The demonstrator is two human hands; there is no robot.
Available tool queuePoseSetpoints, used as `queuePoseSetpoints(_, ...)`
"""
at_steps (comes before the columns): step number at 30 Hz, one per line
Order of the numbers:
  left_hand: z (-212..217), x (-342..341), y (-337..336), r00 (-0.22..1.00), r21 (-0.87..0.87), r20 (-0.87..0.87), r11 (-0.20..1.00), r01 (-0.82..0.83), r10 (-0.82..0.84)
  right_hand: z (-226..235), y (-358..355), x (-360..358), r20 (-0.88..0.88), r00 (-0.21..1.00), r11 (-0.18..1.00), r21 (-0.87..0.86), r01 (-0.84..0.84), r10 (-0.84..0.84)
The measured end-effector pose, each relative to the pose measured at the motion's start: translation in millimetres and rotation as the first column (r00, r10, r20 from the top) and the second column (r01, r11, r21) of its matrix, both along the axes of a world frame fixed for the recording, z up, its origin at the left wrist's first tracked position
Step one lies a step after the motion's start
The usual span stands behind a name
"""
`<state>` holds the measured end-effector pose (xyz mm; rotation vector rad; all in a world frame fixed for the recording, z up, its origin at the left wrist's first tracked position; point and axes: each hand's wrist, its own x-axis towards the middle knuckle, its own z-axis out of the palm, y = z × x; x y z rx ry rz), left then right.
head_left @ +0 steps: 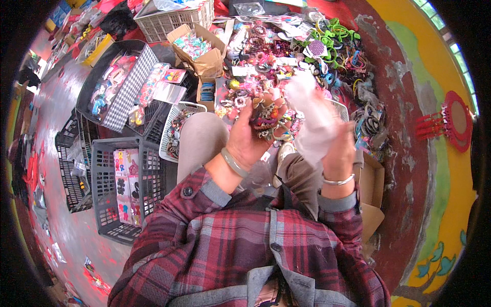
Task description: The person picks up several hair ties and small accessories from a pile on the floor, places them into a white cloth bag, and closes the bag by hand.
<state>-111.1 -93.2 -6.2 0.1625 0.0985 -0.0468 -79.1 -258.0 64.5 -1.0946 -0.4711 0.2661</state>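
In front of my knees, my left hand (241, 137) is closed around a bunch of small multicoloured bands (267, 118) that look like hair ties. They bulge out between the thumb and the fingers. To the right, my right hand (338, 154) grips a whitish plastic bag (311, 125) that stands up above the fist, smeared by motion. What the bag contains, if anything, I cannot make out. Behind both hands lies a heap of pink, red and dark hair accessories (266, 48), with bright green bands (335, 33) at its far right.
A dark plastic crate (151, 169) with carded goods stands left of my knee. Beyond it are a white basket (169, 135), an open cardboard box (217, 59) and a beige crate (176, 20). Another cardboard box (372, 179) sits by my right knee, near the painted wall (440, 169).
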Motion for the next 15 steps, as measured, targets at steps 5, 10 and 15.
queuePoseSetpoints(5, 15.0, -16.2, -15.1, 0.995, -0.004, -0.089, 0.998, 0.056, -0.056, -47.8, 38.2, 2.4, 0.643, 0.762, 0.741, -0.546, 0.390, 0.073)
queuePoseSetpoints(10, 6.9, -17.0, -14.4, 0.994, -0.013, 0.098, 0.998, 0.058, -0.056, -57.6, 41.2, 2.9, 0.585, 0.809, 0.802, -0.457, 0.384, -0.055)
queuePoseSetpoints(15, 8.9, -19.8, -18.3, 0.990, -0.024, 0.119, 0.997, 0.078, -0.075, -36.8, 52.0, -14.5, 0.315, 0.916, 0.928, -0.196, 0.317, -0.246)
